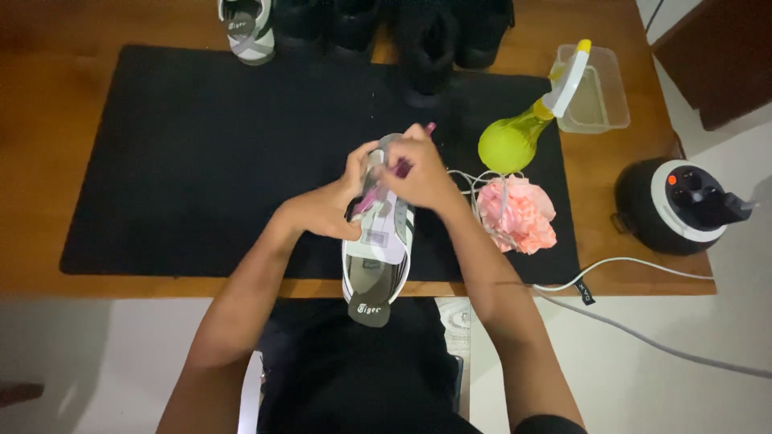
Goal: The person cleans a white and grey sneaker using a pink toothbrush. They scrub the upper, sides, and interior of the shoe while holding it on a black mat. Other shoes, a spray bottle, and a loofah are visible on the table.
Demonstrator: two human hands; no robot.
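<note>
A white sneaker (378, 265) with dark stripes and a dark heel tab lies on the black mat (193, 161), heel toward me. My left hand (334, 201) grips the shoe's left side near the tongue. Over the toe end, my right hand (418, 169) is closed on a thin pink brush (400, 166); its handle tip pokes out above the fingers, and its other end runs down along the tongue.
A yellow-green spray bottle (523, 128) lies right of the shoe, with a pink cloth (519, 213) and loose white laces beside it. A clear plastic tub (599, 92), a round black-and-white device (675, 205), more shoes (249, 28) along the table's far edge, and a white cable (627, 265).
</note>
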